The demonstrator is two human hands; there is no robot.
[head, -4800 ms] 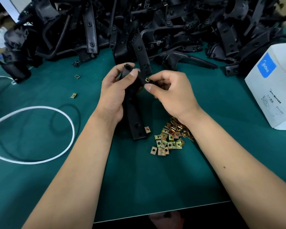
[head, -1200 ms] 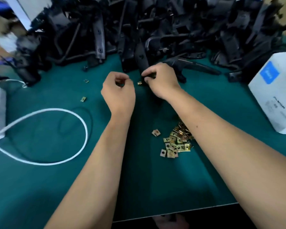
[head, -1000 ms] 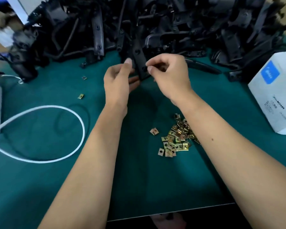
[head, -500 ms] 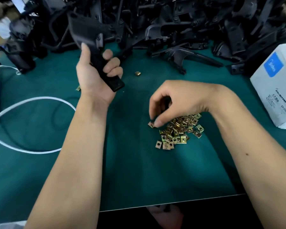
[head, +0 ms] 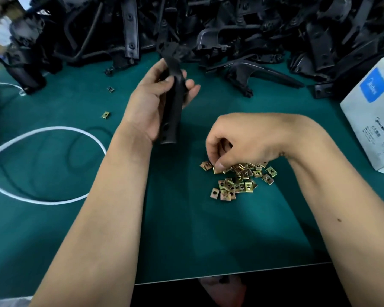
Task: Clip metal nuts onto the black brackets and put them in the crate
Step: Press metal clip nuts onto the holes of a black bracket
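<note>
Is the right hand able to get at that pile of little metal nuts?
Yes, it seems so: the right hand is already on the pile of metal nuts, fingertips among them, nothing between.

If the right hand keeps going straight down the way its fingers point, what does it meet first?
The right hand points its fingers down at the pile of metal nuts on the green mat. It would probably meet the pile's near-left edge first; the thumb already looks about touching.

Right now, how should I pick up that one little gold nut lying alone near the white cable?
Pinch the lone nut across its two side edges, coming straight down from above. It lies flat on the green mat, apart from everything else, so only its thin edges give your fingers purchase.
</note>
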